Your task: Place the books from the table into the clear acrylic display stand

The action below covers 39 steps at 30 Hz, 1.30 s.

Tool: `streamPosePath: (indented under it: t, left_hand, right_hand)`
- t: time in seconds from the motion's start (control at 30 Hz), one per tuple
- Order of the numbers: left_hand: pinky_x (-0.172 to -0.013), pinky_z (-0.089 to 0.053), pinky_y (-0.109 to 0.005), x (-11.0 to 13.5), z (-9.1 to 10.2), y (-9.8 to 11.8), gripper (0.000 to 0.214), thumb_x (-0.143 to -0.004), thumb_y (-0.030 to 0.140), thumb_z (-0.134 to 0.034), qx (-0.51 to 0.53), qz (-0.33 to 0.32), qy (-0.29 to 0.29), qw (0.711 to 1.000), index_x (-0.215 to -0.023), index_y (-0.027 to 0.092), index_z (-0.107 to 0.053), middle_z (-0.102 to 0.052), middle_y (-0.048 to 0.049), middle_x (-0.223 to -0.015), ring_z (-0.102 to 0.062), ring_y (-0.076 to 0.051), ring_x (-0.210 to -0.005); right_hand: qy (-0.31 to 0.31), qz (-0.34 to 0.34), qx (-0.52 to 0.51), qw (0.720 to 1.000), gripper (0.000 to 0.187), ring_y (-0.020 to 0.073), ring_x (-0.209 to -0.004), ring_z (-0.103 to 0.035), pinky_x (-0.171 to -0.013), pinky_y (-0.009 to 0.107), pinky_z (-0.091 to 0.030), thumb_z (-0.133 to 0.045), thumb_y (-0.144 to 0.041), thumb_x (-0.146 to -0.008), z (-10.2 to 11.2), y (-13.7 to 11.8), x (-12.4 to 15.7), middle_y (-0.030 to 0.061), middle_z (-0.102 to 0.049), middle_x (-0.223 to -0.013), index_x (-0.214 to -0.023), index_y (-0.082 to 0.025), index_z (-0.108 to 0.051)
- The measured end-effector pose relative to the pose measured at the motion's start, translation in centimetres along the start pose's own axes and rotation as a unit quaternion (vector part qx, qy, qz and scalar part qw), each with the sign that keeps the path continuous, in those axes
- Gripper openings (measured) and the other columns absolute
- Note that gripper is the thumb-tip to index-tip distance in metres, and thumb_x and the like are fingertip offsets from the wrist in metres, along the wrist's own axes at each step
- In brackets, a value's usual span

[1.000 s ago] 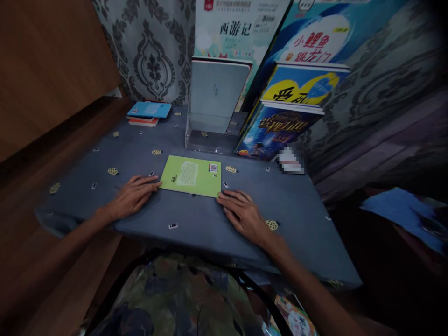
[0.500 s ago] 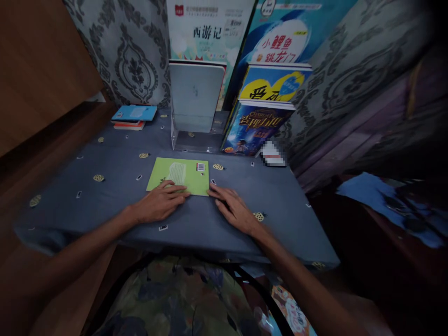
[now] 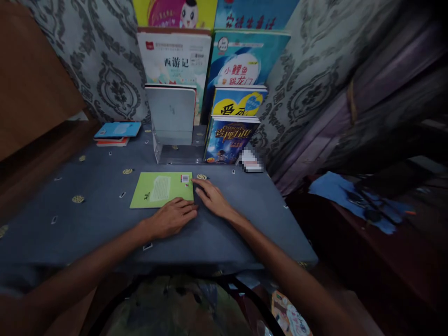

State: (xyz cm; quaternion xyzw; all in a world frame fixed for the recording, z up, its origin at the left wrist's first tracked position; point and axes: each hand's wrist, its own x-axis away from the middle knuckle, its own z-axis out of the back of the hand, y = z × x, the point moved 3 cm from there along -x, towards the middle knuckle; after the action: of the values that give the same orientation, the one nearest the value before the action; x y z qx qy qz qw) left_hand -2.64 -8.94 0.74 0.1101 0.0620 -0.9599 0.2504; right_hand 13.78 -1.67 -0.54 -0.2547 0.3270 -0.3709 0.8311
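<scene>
A thin green book (image 3: 159,189) lies flat, back cover up, on the table's dark blue cloth (image 3: 105,205). My left hand (image 3: 171,219) rests palm down at the book's near right corner, fingers together and stretched out, fingertips touching its edge. Beside it, my right hand (image 3: 212,198) lies flat against the book's right edge with the fingers extended. Neither hand holds anything.
A clear stand (image 3: 175,149) at the back holds a grey book (image 3: 171,114) and several colourful children's books (image 3: 231,135) leaning on the patterned wall. A small stack with a blue book (image 3: 117,130) sits back left. A dark shelf with blue cloth (image 3: 350,196) is on the right.
My left hand slid right from the book's left corner to its near right corner, next to my right hand. My right hand shifted up along the right edge. The view swung right and upward.
</scene>
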Motion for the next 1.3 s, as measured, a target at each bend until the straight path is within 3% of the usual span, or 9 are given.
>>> streamPosePath:
  t: [0.3,0.5,0.63,0.77,0.87,1.0,1.13,1.23,1.3]
  left_hand:
    - [-0.093,-0.048,-0.039,0.1,-0.5,-0.1,0.032,-0.097,0.007,-0.042,0.04,0.013,0.068,0.997,-0.121,0.017,-0.06,-0.073,-0.0106,-0.117,-0.066,-0.023,-0.113]
    - [-0.087,-0.049,-0.038,0.0,0.6,0.0,0.027,-0.099,0.015,-0.041,0.123,0.039,0.078,0.989,-0.116,0.021,-0.062,-0.074,-0.0076,-0.105,-0.066,-0.022,-0.099]
    - [-0.085,-0.052,-0.035,0.2,1.3,-0.2,0.025,-0.099,0.023,-0.044,0.241,0.114,0.098,0.959,-0.115,0.021,-0.064,-0.073,-0.0077,-0.103,-0.066,-0.022,-0.095]
    - [-0.082,-0.056,-0.035,0.4,1.4,-1.0,0.024,-0.097,0.038,-0.049,0.388,0.253,0.141,0.875,-0.103,0.023,-0.067,-0.072,-0.0078,-0.101,-0.068,-0.023,-0.095]
    - [-0.071,-0.061,-0.032,0.7,1.4,-2.1,0.038,-0.088,0.057,-0.06,0.512,0.39,0.196,0.74,-0.094,0.021,-0.064,-0.069,-0.0064,-0.092,-0.069,-0.023,-0.089]
    - [-0.063,-0.063,-0.035,1.1,2.6,-3.0,0.06,-0.07,0.074,-0.071,0.607,0.477,0.24,0.59,-0.089,0.018,-0.06,-0.065,-0.003,-0.082,-0.071,-0.022,-0.079]
    - [-0.057,-0.062,-0.033,1.5,5.5,-3.1,0.062,-0.068,0.078,-0.069,0.628,0.483,0.199,0.577,-0.08,0.018,-0.062,-0.067,-0.0047,-0.075,-0.07,-0.024,-0.073]
    - [-0.057,-0.061,-0.033,1.7,7.4,-2.9,0.054,-0.069,0.071,-0.072,0.627,0.475,0.18,0.591,-0.085,0.019,-0.066,-0.072,-0.0063,-0.084,-0.072,-0.028,-0.083]
    - [-0.056,-0.06,-0.031,2.0,8.0,-2.9,0.047,-0.07,0.061,-0.076,0.632,0.474,0.196,0.581,-0.094,0.021,-0.069,-0.073,-0.0047,-0.087,-0.072,-0.028,-0.086]
  right_hand:
    - [0.005,-0.135,0.023,0.991,0.035,0.0249,-0.118,-0.057,-0.111,0.044,-0.037,-0.063,-0.015,-0.087,-1.1,1.1,-6.6,0.0129,-0.067,-0.121,-0.123,-0.015,-0.063]
    - [0.021,-0.22,-0.104,0.97,0.009,0.0143,-0.071,-0.058,-0.071,0.026,-0.049,-0.066,-0.022,-0.085,-0.6,3.0,-8.2,-0.0013,-0.064,-0.075,-0.092,-0.017,-0.069]
    - [-0.032,-0.249,-0.209,0.945,0.028,0.0081,-0.046,-0.04,-0.047,0.022,-0.036,-0.067,-0.04,-0.085,-0.3,2.8,-7.4,-0.0063,-0.05,-0.053,-0.071,-0.017,-0.062]
    - [-0.095,-0.245,-0.286,0.922,0.048,0.0056,-0.042,-0.033,-0.041,0.021,-0.028,-0.077,-0.062,-0.069,-0.1,1.2,-5.1,-0.0066,-0.049,-0.052,-0.069,-0.017,-0.059]
    - [-0.086,-0.199,-0.328,0.919,0.05,0.0057,-0.044,-0.036,-0.042,0.021,-0.031,-0.076,-0.065,-0.067,0.2,-0.7,-3.4,-0.0056,-0.052,-0.059,-0.074,-0.017,-0.061]
    - [0.026,-0.069,-0.214,0.974,0.035,0.0094,-0.054,-0.044,-0.051,0.023,-0.036,-0.062,-0.045,-0.087,1.2,-4.9,-1.3,-0.0041,-0.047,-0.061,-0.064,-0.019,-0.056]
    - [0.068,0.065,-0.009,0.996,0.02,0.0113,-0.065,-0.052,-0.061,0.023,-0.042,-0.053,-0.022,-0.094,2.1,-10.0,0.7,-0.0018,-0.052,-0.071,-0.078,-0.019,-0.064]
    - [0.075,0.154,0.143,0.975,0.028,0.0134,-0.071,-0.058,-0.059,0.025,-0.045,-0.046,-0.021,-0.098,2.6,-12.9,1.7,0.0024,-0.061,-0.085,-0.12,-0.018,-0.063]
    - [0.072,0.215,0.225,0.948,0.032,0.0153,-0.073,-0.061,-0.058,0.027,-0.046,-0.041,-0.021,-0.101,2.5,-14.4,2.1,0.0057,-0.063,-0.089,-0.127,-0.013,-0.059]
